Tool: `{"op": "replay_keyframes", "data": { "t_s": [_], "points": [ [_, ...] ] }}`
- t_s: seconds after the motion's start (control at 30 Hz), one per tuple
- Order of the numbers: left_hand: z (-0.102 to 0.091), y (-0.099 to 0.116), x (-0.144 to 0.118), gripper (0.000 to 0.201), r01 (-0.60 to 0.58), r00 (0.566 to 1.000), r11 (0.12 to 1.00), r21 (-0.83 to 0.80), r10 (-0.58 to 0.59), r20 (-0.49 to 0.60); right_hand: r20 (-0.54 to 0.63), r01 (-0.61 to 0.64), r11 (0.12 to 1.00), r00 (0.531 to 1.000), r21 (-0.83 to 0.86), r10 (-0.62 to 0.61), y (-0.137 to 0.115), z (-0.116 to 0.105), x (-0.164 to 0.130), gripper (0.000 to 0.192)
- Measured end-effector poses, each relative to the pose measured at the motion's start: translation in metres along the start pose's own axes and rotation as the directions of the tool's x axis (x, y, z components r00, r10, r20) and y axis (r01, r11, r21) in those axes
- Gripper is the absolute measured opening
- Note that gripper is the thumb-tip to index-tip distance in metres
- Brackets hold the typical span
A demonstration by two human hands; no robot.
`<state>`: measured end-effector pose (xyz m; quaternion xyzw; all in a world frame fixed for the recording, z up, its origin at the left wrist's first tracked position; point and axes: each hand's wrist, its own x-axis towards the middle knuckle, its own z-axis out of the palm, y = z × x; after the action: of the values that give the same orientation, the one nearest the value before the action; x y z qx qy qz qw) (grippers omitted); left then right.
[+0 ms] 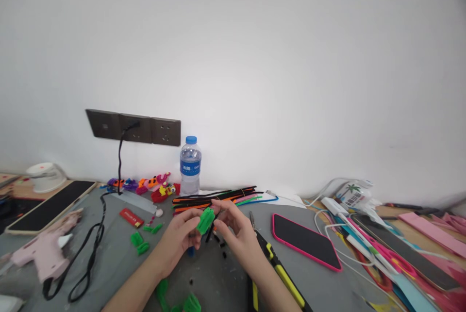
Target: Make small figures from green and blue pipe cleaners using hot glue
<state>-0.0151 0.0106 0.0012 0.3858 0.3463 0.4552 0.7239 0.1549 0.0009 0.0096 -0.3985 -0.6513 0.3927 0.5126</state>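
My left hand (182,234) pinches a fuzzy green piece (206,221) of bent pipe cleaner between thumb and fingers, above the grey mat. Close against its right side is my right hand (236,227), thumb and fingers curled together. A thin dark strand shows by the right fingertips, too small to tell whether it is gripped. More green pipe-cleaner pieces (139,243) lie left of my left hand, and others (191,303) are below it. Behind both hands rests a bundle of black, orange and coloured pipe cleaners (214,199). Yellow-and-black pliers (287,280) lie partly behind my right forearm.
A pink glue gun (47,251) with a black cord lies left. A water bottle (191,169) and small colourful figures (153,183) stand along the wall. On the right are a pink-edged phone (306,241), white cables and pink scissors (400,263). Another phone (53,205) lies far left.
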Motion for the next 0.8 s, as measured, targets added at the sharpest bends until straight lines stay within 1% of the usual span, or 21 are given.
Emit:
{"op": "replay_keyframes", "data": {
  "t_s": [0.1,0.23,0.3,0.4,0.5,0.8],
  "points": [
    [0.0,-0.001,0.0,0.029,0.013,1.0,1.0,0.012,-0.013,0.023,0.045,-0.017,1.0,0.999,0.019,0.016,-0.001,-0.002,0.0,0.033],
    [-0.002,-0.003,0.002,0.031,-0.019,1.0,1.0,0.006,0.019,0.019,0.092,-0.031,1.0,0.995,0.003,0.03,-0.003,-0.004,0.0,0.024],
    [-0.003,-0.004,0.003,0.029,-0.032,0.999,0.999,-0.006,0.032,0.024,0.113,-0.046,0.999,0.993,0.004,0.045,-0.005,-0.004,0.0,0.021],
    [-0.003,-0.004,0.003,0.024,-0.04,0.998,0.999,-0.015,0.041,0.056,0.136,-0.08,0.997,0.988,0.019,0.077,-0.006,-0.004,0.0,0.023],
    [-0.002,-0.003,0.001,0.024,-0.044,0.995,0.999,-0.011,0.045,0.084,0.153,-0.09,0.996,0.984,0.019,0.086,-0.006,-0.005,0.0,0.024],
    [-0.004,-0.005,0.002,0.023,-0.026,0.996,1.0,0.002,0.025,0.09,0.198,-0.145,0.989,0.97,0.0,0.143,-0.011,-0.005,0.0,0.021]
  ]
}}
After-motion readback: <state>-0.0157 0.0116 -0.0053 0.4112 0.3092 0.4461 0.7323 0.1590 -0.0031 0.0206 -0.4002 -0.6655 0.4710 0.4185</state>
